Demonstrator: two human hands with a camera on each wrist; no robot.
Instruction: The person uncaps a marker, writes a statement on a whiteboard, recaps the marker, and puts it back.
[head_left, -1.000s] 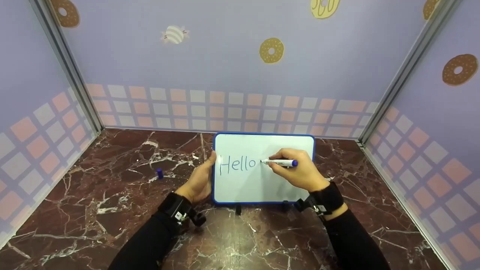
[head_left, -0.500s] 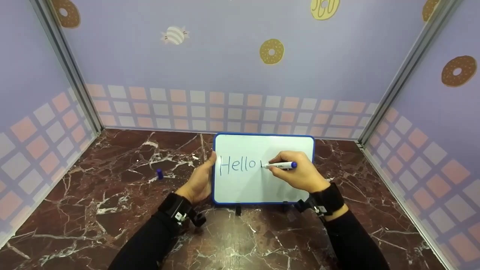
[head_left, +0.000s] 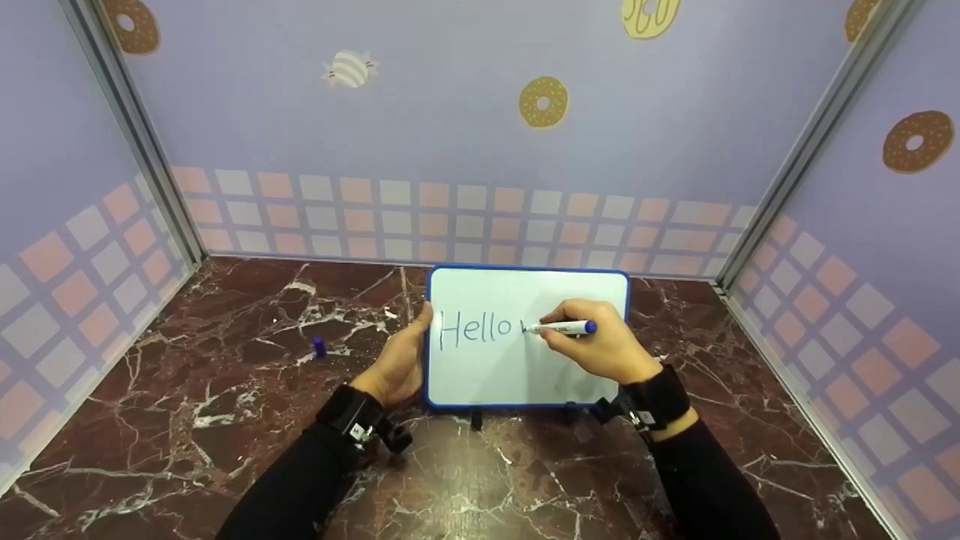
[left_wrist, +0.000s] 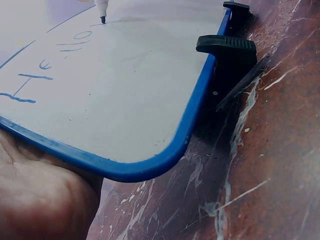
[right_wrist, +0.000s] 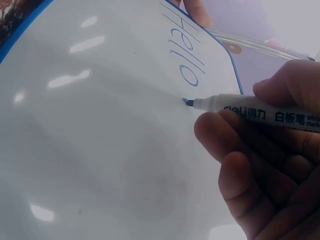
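Note:
A small whiteboard [head_left: 480, 379] with a blue frame stands tilted back on the table, with "Hello" and the first strokes of another letter on it in blue. The left hand [head_left: 397, 365] grips its left edge, thumb at the frame and the other fingers mostly hidden behind. Between thumb and fingers, the right hand [head_left: 596, 341] pinches a white whiteboard marker [right_wrist: 270, 112] with a blue end. The marker's dark tip is at the board's surface just right of the word. A blue marker cap [head_left: 319, 347] stands apart on the table, left of the left hand.
Black feet [left_wrist: 230, 47] hold the board's lower edge on the dark red marbled table [head_left: 225, 450]. A patterned back wall [head_left: 450, 135] rises close behind the board. Side walls close off the left and right.
The marker tip has moved slightly down and back up, leaving short new strokes right of "Hello". The left hand, board and cap have not visibly moved.

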